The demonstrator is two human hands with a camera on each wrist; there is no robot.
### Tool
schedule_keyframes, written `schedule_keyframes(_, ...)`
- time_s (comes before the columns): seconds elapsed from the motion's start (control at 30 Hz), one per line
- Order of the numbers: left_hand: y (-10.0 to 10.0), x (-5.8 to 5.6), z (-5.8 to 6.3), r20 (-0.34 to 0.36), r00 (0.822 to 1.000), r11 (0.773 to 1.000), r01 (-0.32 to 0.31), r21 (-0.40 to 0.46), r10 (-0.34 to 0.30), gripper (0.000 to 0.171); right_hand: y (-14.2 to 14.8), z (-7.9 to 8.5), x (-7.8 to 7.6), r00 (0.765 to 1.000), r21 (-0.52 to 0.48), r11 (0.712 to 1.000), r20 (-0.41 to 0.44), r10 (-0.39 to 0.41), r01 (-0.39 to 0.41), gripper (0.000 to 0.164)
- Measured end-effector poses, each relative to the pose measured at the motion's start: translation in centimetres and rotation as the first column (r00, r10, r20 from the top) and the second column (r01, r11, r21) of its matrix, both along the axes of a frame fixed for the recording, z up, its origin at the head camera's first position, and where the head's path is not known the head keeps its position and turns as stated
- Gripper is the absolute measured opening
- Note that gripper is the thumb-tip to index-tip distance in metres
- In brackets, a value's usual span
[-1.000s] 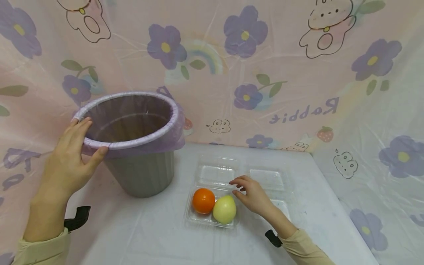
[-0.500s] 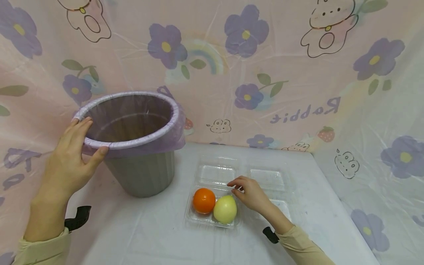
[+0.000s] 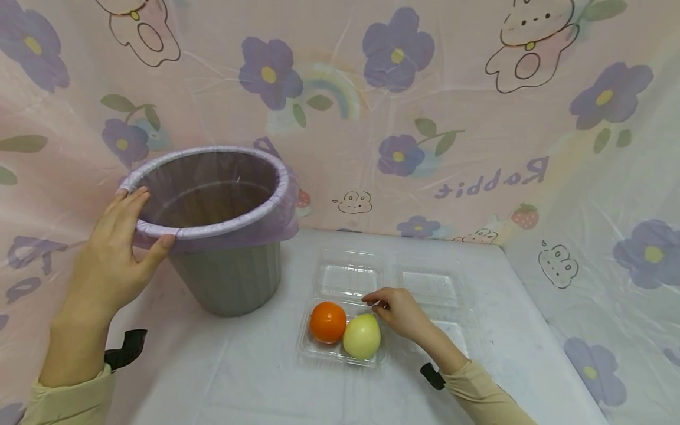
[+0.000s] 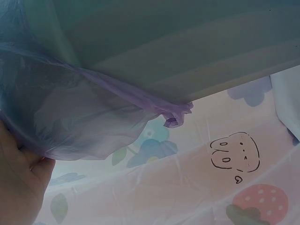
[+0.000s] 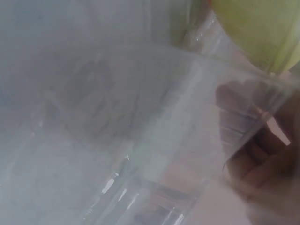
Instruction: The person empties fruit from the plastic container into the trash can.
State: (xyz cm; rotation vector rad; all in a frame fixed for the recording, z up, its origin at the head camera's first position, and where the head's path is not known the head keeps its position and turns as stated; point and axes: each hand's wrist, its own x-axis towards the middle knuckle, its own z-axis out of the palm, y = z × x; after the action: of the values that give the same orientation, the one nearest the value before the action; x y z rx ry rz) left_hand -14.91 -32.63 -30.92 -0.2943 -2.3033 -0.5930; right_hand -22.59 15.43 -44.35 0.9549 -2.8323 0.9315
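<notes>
A grey trash can (image 3: 228, 277) with a pale purple bag (image 3: 255, 227) folded over its rim stands at the left. My left hand (image 3: 108, 262) grips its near-left rim, the fingertips over the edge and the thumb along the front. In the clear plastic box (image 3: 313, 356) sit an orange (image 3: 327, 322) and a pale yellow-green, pear-shaped fruit (image 3: 362, 336), side by side. My right hand (image 3: 401, 313) hovers just right of the pear-shaped fruit with loosely bent fingers. The right wrist view shows this hand (image 5: 262, 161) partly through clear plastic, close below the pear-shaped fruit (image 5: 260, 28).
The plastic box's clear lid (image 3: 347, 277) lies open behind the fruit. A second clear plastic box (image 3: 430, 286) stands to its right, partly under my right hand and forearm. A printed curtain (image 3: 329, 147) hangs behind the white tabletop (image 3: 249, 366).
My right hand has shifted slightly left and down toward the pear-shaped fruit, its fingers drawing closer together. The left hand, trash can and fruit stay in place.
</notes>
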Motion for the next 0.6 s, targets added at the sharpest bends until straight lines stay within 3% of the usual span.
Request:
schedule_keyframes(0.33,0.03,0.06,-0.05,-0.008,1.0,1.0,0.01,0.001,-0.01,0.077,-0.06,-0.4,-0.28,1.0,-0.013,1.0,-0.005,0.001,-0.001,0.022)
schedule_keyframes(0.6,0.02,0.01,-0.05,-0.004,1.0,1.0,0.003,0.002,-0.003,0.076,0.2,-0.51,-0.21,0.999,-0.076,0.997,0.04,0.011,-0.008,0.02)
